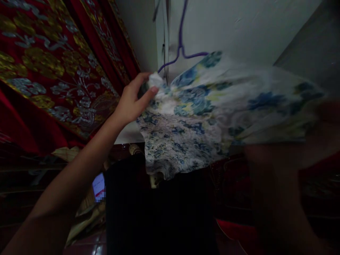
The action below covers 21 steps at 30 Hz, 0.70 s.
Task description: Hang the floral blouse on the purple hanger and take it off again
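1 purple hanger (181,47) carries 1 white garment (195,101) with blue flowers.

- Garment (193,101): white, with blue, green and yellow florals
- Hanger (181,41): plain purple
- Cloth (55,53): red, with gold and silver floral patterning
- Wall (225,28): plain grey-white

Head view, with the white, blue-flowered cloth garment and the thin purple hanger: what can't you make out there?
Head view:
Thin purple hanger: top cut off by the upper edge; lower part hidden by the white, blue-flowered cloth garment.
Bare left hand: some fingertips hidden behind the garment.
Bare right hand: blurred and dark, so its grip is unclear.
Small bluish lit screen: writing too small and pixelated.
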Available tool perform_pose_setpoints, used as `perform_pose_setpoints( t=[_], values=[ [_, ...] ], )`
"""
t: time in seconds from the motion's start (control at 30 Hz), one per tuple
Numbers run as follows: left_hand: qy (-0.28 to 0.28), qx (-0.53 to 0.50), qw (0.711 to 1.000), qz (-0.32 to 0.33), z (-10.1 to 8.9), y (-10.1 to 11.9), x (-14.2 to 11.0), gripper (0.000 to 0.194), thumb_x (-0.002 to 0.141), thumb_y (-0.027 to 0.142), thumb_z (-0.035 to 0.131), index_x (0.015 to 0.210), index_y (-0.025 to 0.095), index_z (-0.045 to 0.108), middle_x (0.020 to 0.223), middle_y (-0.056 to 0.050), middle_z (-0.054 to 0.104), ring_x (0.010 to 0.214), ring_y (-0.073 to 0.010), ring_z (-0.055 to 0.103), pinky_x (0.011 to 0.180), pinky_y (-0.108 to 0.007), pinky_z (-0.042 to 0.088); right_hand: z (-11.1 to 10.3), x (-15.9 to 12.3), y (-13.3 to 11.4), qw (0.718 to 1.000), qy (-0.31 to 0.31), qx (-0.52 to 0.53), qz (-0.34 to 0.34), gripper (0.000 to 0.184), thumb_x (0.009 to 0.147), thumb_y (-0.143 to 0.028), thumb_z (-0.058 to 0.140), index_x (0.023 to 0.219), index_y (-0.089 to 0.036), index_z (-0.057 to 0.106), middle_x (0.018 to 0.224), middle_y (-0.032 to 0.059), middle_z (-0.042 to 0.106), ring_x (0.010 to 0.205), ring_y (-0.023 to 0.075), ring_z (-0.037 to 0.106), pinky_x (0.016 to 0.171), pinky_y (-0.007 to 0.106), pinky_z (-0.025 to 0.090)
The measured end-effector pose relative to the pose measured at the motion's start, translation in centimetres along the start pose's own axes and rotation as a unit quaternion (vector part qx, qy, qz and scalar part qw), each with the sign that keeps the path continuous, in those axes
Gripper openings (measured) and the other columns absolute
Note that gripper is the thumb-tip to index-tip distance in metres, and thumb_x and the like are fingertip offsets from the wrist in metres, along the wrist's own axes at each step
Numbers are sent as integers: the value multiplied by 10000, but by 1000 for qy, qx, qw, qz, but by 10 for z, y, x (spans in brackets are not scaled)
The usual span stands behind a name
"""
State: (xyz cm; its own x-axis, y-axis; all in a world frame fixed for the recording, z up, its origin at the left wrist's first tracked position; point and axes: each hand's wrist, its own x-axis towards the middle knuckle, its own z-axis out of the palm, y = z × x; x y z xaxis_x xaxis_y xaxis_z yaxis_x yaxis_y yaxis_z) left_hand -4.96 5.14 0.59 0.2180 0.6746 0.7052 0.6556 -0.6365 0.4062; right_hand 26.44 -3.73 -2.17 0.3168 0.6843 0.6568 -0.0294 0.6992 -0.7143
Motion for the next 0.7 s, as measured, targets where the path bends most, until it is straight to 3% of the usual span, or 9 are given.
perform_pose_setpoints(
  t=[0.07, 0.17, 0.23, 0.3, 0.37, 0.43, 0.5, 0.57, 0.7],
  values=[
    [-18, -39, 999, -17, 7, 1, -4, 306, 964, 401, 550, 1171, 202, 654, 1061, -52, 707, 1059, -239, 660, 897, -343, 529, 12, -32, -13, 988, -141, 20, 58, 395, 837, -696, 538, 1135, -520, 728, 1251, -5, 721, 1271, 385, 627, 811, 590, 583],
    [-40, -115, 992, -12, 13, -1, -16, 248, 964, 357, 507, 930, 181, 679, 865, -43, 679, 837, -184, 635, 769, -287, 512, 31, -53, -18, 867, -488, 76, 70, 503, 797, -693, 655, 1235, -447, 696, 1333, 5, 690, 1250, 348, 646, 965, 530, 576],
    [-41, -162, 986, 6, 14, 0, -25, 278, 953, 344, 521, 777, 177, 657, 778, -40, 630, 749, -163, 593, 720, -276, 486, 42, -49, -7, 816, -573, 66, 20, 397, 892, -560, 642, 1225, -355, 716, 1359, 43, 678, 1271, 287, 635, 1077, 461, 511],
    [-32, -220, 975, 19, 11, 6, -33, 356, 930, 364, 590, 629, 176, 617, 756, -50, 613, 743, -159, 587, 727, -278, 483, 51, -37, 15, 862, -506, -1, -38, 297, 957, -415, 615, 1209, -294, 715, 1340, 77, 679, 1267, 243, 629, 1113, 431, 468],
    [-28, -302, 953, 27, 7, 17, -38, 448, 888, 368, 681, 503, 178, 553, 772, -65, 636, 769, -159, 607, 813, -289, 510, 58, -24, 46, 924, -362, -96, -77, 319, 962, -377, 619, 1256, -268, 678, 1380, 100, 638, 1329, 245, 569, 1155, 452, 417],
    [-45, -381, 923, 32, 2, 29, -41, 508, 850, 327, 745, 434, 182, 494, 767, -64, 649, 797, -165, 631, 927, -318, 524, 64, -13, 76, 946, -274, -156, -74, 422, 935, -434, 646, 1318, -257, 631, 1434, 114, 586, 1382, 266, 506, 1163, 471, 401],
    [-74, -442, 894, 28, -5, 37, -44, 525, 832, 309, 769, 419, 187, 469, 725, -52, 632, 789, -174, 644, 969, -359, 541, 67, -6, 98, 946, -289, -145, -17, 411, 919, -507, 645, 1223, -232, 666, 1290, 107, 660, 1225, 257, 606, 1023, 420, 511],
    [-86, -489, 868, 17, -11, 37, -46, 502, 792, 342, 809, 437, 197, 486, 703, -44, 618, 800, -193, 661, 952, -386, 567, 65, -4, 107, 926, -359, -89, 79, 376, 897, -568, 651, 945, -198, 699, 911, 53, 706, 838, 184, 671, 721, 296, 559],
    [-38, -513, 853, -87, -12, 7, -60, 231, 656, 313, 903, 711, 236, 692, 850, -31, 702, 858, -221, 703, 900, -409, 603, 52, -8, 98, 891, -381, 9, 248, 481, 811, -650, 718, 715, -187, 634, 501, -60, 488, 368, 65, 373, 326, 198, 270]
  ],
)
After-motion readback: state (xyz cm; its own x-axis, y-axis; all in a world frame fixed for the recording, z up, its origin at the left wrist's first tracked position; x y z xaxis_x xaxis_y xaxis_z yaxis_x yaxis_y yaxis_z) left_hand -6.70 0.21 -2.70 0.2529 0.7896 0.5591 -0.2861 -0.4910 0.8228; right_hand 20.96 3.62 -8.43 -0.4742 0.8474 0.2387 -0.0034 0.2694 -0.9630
